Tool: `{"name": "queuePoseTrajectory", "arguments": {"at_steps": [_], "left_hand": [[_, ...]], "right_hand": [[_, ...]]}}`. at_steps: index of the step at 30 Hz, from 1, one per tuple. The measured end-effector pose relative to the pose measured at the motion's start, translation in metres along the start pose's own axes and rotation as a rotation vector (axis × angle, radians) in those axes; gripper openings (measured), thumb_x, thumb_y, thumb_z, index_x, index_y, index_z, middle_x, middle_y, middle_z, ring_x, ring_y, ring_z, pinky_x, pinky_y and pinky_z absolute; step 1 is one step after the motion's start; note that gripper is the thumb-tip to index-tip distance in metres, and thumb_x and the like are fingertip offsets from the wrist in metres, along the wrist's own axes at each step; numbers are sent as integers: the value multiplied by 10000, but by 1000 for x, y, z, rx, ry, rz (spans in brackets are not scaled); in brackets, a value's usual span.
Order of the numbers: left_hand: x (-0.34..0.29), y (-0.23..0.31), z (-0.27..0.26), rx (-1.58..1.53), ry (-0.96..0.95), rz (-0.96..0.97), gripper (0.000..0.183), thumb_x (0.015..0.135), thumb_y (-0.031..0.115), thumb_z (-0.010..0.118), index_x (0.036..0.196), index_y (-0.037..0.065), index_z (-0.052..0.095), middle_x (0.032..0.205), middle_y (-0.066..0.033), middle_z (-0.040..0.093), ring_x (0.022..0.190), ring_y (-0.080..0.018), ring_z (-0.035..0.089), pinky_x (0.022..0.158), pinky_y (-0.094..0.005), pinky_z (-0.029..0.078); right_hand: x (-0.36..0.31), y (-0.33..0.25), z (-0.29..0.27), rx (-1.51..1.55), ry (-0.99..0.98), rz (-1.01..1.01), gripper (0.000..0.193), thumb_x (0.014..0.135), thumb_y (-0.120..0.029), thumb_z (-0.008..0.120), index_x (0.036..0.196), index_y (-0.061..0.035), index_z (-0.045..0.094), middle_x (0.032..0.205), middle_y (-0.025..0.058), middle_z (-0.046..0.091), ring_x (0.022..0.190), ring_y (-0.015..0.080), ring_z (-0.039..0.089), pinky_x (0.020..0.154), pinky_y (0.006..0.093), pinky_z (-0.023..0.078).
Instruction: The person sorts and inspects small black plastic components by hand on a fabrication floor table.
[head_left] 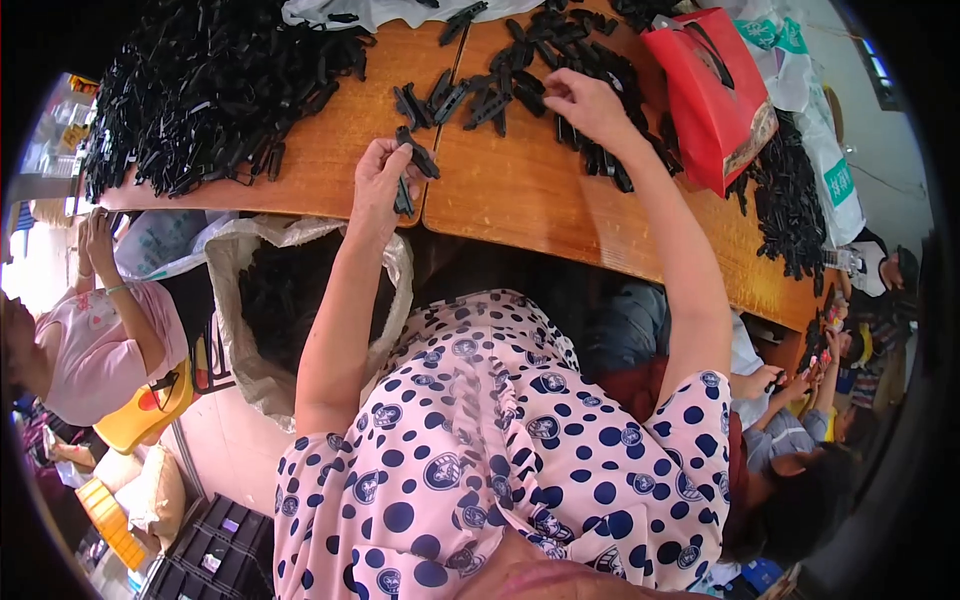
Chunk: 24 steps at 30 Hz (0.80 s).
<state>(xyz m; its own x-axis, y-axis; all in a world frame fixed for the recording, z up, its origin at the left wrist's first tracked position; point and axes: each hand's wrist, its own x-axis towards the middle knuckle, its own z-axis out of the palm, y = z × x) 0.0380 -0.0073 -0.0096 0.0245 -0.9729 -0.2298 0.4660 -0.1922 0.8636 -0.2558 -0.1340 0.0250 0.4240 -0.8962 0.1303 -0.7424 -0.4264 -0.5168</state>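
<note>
My left hand (378,182), above the front edge of the table (500,205), is closed on a small, elongated black plastic piece (420,158) that sticks out past the thumb. A second dark piece (403,197) shows below the fingers of that hand. Farther right, my right hand (592,108) has thumb and forefinger apart, with nothing visible between them. Its fingertips are beside a scattered heap of similar black pieces (515,85). A few more black pieces (432,100) lie in a small group just beyond my left hand. What exactly these pieces are, I cannot tell.
A large mound of black pieces (220,90) covers the table's left. On the right stand a red bag (705,100) and another black pile (792,205). An open woven sack (235,320) hangs below the table edge. People sit on both sides; black crates (215,550) stand lower left.
</note>
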Motion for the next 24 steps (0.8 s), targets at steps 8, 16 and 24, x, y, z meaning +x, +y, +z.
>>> {"name": "queuePoseTrajectory", "arguments": {"at_steps": [8,16,24], "left_hand": [[-4,-6,-4,99,-32,43,114,931,125,568,933,45,487,857,-103,655,616,-104,573,499,-215,441],[-1,2,0,193,-48,37,132,916,139,597,928,59,492,879,-107,665,661,-111,608,522,-213,431],[-5,-1,31,67,-115,-52,130,894,108,620,919,80,495,957,-122,673,784,-142,665,519,-210,430]], "right_hand": [[-2,-14,24,-250,110,-40,288,753,-168,724,960,-43,568,911,110,634,874,280,627,728,373,508],[-7,3,8,27,144,171,288,707,-207,766,885,-7,661,914,153,658,852,276,645,754,361,514],[-11,15,15,-175,160,27,304,721,-206,763,936,-26,643,930,157,648,860,297,633,751,389,503]]}}
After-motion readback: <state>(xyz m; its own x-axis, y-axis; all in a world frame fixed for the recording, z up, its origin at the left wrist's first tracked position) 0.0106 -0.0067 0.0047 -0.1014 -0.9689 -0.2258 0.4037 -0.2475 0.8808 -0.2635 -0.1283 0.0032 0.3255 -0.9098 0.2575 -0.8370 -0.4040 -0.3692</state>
